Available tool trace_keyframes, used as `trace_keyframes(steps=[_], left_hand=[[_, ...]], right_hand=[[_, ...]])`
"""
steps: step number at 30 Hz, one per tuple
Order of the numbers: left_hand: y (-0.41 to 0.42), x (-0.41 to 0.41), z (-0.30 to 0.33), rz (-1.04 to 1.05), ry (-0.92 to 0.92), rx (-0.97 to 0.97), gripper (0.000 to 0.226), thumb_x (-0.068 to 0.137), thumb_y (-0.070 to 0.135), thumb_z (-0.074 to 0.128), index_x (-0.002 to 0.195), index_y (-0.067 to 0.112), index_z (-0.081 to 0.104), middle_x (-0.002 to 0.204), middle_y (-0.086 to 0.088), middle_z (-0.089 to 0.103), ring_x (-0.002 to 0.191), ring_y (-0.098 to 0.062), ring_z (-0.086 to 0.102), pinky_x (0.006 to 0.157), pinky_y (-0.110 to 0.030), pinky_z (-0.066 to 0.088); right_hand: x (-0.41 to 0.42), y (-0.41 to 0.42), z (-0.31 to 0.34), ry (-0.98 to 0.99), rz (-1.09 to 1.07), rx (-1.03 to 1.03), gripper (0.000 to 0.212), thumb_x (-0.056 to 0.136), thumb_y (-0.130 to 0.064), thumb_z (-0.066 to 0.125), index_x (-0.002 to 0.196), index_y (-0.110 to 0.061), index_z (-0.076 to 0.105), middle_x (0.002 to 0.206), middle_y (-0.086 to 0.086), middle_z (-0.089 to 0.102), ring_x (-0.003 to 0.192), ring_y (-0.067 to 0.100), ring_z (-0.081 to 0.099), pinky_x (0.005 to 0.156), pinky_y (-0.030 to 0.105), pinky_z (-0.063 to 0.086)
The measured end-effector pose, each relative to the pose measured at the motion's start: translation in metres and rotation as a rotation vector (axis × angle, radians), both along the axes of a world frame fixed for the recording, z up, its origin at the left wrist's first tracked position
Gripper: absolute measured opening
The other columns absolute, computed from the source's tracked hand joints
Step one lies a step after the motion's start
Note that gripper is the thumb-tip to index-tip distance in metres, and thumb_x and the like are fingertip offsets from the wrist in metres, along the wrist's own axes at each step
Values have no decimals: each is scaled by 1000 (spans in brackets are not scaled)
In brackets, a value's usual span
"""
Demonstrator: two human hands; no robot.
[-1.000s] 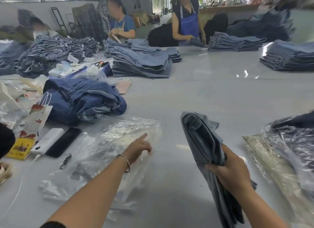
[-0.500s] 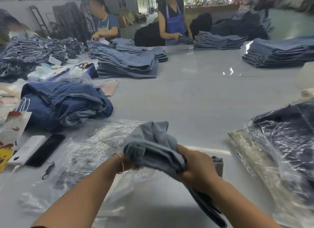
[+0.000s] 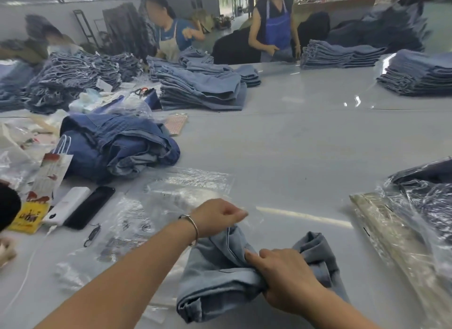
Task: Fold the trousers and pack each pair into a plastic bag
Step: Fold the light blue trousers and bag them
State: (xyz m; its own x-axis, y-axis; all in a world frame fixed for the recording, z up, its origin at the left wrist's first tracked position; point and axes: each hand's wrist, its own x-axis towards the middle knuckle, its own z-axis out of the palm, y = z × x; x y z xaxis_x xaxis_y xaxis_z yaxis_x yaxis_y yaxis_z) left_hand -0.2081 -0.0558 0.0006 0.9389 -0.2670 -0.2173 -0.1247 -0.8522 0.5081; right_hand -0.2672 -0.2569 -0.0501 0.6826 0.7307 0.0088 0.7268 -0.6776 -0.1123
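A folded pair of light blue trousers (image 3: 220,277) lies on the table in front of me, near its front edge. My right hand (image 3: 281,277) grips the bundle from the right, fingers curled into the cloth. My left hand (image 3: 217,217) pinches the edge of a clear plastic bag (image 3: 190,189) just above the trousers' far end. The bag lies flat on a heap of more clear bags (image 3: 127,228) to the left.
A crumpled pile of dark blue trousers (image 3: 117,145) sits at left. A phone (image 3: 90,206), a white power bank (image 3: 67,205) and paper tags lie beside it. Bagged trousers (image 3: 425,201) are at right. Stacks of folded trousers (image 3: 203,91) and two people stand at the far side.
The trousers have come down from mid-air onto the table. My left hand let go of them and took hold of the bag's edge. My right hand stays on the trousers.
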Motion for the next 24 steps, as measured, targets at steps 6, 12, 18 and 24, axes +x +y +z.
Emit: trace_keyframes(steps=[6,12,18,24], left_hand=[[-4,-22,7,-236,-277,129,31,97,32,46,124,40,60,81,16,38,81,-9,48,68,-25,39],[5,-18,15,144,-495,173,36,96,15,45,129,18,59,101,-6,50,91,-24,53,80,-35,48],[-35,-44,35,-70,-470,32,29,74,20,46,90,16,70,73,1,62,68,-13,50,63,-26,40],[-76,-17,15,78,-433,203,23,87,27,48,100,25,68,103,2,58,99,-19,56,75,-26,39]], right_hand=[[12,-14,-4,42,-419,170,65,75,-29,49,137,-33,31,100,-3,62,89,30,62,61,32,33],[23,-22,-5,94,-701,238,59,79,-46,56,133,-36,32,97,-5,66,88,25,63,58,31,34],[20,-20,-4,186,-811,285,50,74,-34,53,122,-32,40,79,-7,56,78,24,60,56,30,37],[0,3,-4,142,-703,164,66,78,-33,54,137,-29,25,102,-2,64,89,27,63,60,31,35]])
